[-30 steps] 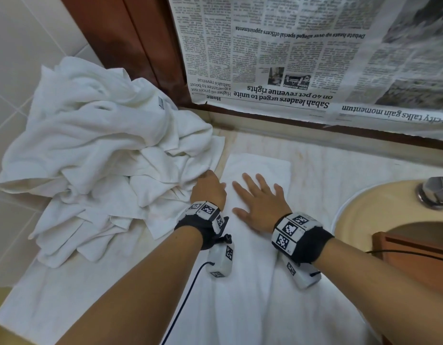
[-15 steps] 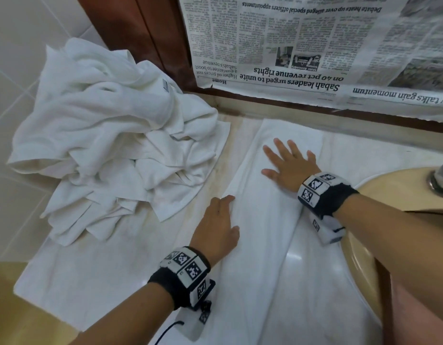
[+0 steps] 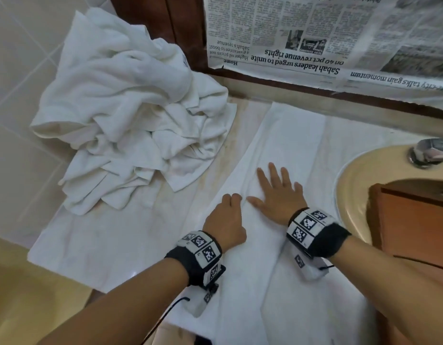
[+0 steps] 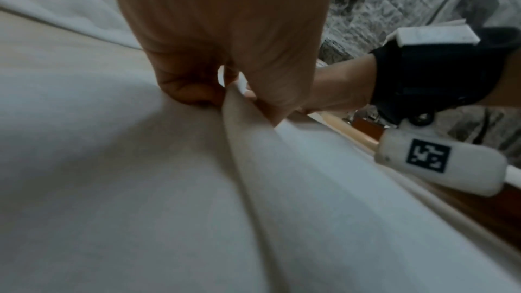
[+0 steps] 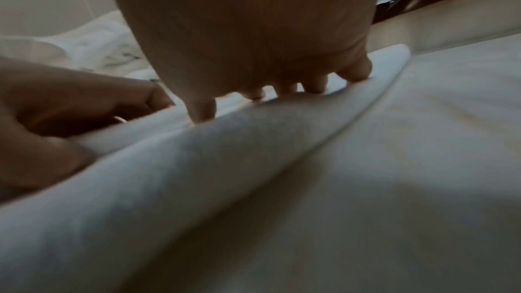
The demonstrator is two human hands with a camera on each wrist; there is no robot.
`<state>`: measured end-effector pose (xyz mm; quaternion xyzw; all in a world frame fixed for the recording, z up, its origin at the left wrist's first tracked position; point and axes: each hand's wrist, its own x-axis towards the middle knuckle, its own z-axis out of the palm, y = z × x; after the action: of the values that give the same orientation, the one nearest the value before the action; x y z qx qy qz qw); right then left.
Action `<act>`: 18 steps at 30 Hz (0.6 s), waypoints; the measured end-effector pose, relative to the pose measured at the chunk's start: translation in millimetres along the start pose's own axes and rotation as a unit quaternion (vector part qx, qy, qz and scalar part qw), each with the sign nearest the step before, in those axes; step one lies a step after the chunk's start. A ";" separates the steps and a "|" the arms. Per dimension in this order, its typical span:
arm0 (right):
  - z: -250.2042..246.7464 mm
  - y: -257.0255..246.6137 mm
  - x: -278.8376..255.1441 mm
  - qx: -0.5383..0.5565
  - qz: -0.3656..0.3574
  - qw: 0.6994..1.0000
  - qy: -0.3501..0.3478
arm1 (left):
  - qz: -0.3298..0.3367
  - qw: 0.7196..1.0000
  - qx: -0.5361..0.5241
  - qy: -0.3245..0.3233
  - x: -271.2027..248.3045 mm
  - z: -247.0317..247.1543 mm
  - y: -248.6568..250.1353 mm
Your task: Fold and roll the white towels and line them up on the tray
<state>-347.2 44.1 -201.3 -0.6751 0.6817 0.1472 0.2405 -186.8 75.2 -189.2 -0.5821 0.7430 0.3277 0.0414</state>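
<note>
**Folding stage: the long strip is being set before any rolling**

We judge that we are in the fold step. One white towel (image 3: 272, 185) lies flat on the pale counter (image 3: 130, 240) as a narrow strip running from our body toward 12 o'clock, its far end near the wall under the taped newspaper (image 3: 314, 41). Our right hand (image 3: 277, 195) lies flat on it, fingers straight and spread, palm pressing the cloth down. Our left hand (image 3: 225, 225), at 9 o'clock of the right and just beside it, has its fingers curled; the left wrist view shows them pinching a raised ridge of fabric along the strip's left edge.

Next, we think, that pinched edge needs to be laid over or tugged straight so both long edges run parallel, with the right palm holding the layers from sliding. Only then can rolling begin from one short end.

The towel looks thick, soft and plain white, with a lengthwise crease near its middle. At 10 o'clock a crumpled pile of towels (image 3: 130, 115) waits against the tiled wall. At 3 o'clock sits the beige sink (image 3: 349, 195) with an orange-brown box-like object (image 3: 409, 220) in it; whether that is the tray we cannot tell.
</note>
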 end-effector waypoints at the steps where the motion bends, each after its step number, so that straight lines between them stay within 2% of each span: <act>1: 0.4 3.2 0.3 0.004 0.002 1.000 -0.001 | 0.017 1.000 0.005 -0.008 2.7 -3.7 -3.3; 5: -9.9 9.3 16.3 0.011 0.029 0.999 -0.007 | 0.026 0.999 0.014 -0.026 25.8 -20.9 -5.9; 10: -23.5 9.7 40.9 0.002 0.061 0.998 0.003 | -0.071 0.997 0.023 0.026 33.3 -18.4 12.3; 13: -30.0 13.9 47.4 0.000 0.063 0.998 0.005 | -0.073 0.996 0.040 0.031 14.7 -3.0 14.8; 15: -33.6 16.2 49.4 0.000 0.060 0.998 0.004 | -0.063 0.996 0.056 0.013 -3.5 3.9 10.6; 18: -36.9 18.2 50.4 -0.005 0.055 0.998 0.004 | -0.064 0.995 0.041 -0.065 -34.9 -0.2 -2.7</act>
<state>-368.6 -17.3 -199.1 -0.6386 0.7178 0.1609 0.2261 -173.1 104.0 -174.8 -0.6042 0.7125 0.3304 0.1343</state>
